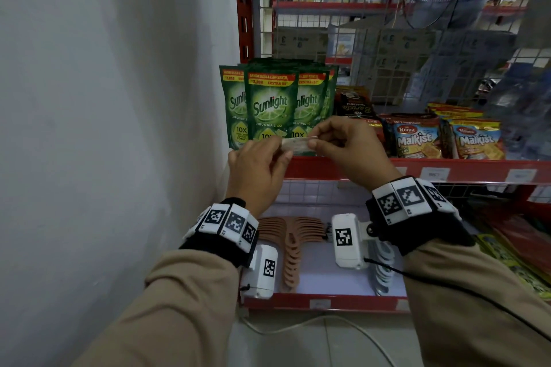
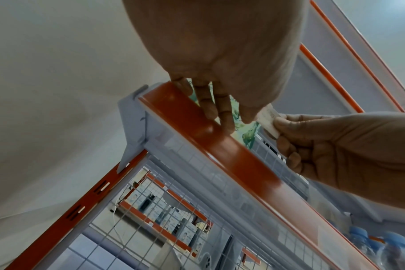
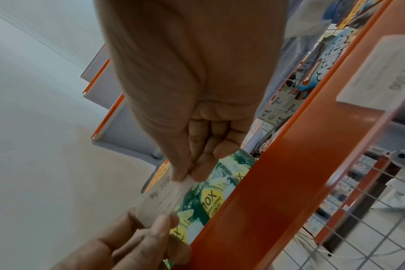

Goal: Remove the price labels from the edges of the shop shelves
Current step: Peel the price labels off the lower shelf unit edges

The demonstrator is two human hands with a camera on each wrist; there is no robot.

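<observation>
A small white price label [image 1: 298, 144] printed "Rp 7000" [image 3: 160, 199] is off the shelf and held in the air in front of the green Sunlight pouches [image 1: 271, 107]. My left hand [image 1: 284, 153] pinches its left end and my right hand [image 1: 313, 143] pinches its right end between thumb and forefinger [image 3: 185, 173]. Both hands hover just above the red shelf edge [image 1: 417, 170]. The left wrist view shows the label [image 2: 269, 120] between my left fingers [image 2: 220, 109] and the right hand [image 2: 335, 146]. More white labels [image 1: 434, 173] [image 1: 520, 176] sit on the same edge to the right.
A white wall [image 1: 104, 128] stands close on the left. Malkist cracker packs [image 1: 417, 140] and dark packets [image 1: 354, 104] fill the shelf on the right. The lower shelf [image 1: 328, 302] holds brown hangers [image 1: 293, 250], and a white cable [image 1: 298, 326] runs below it.
</observation>
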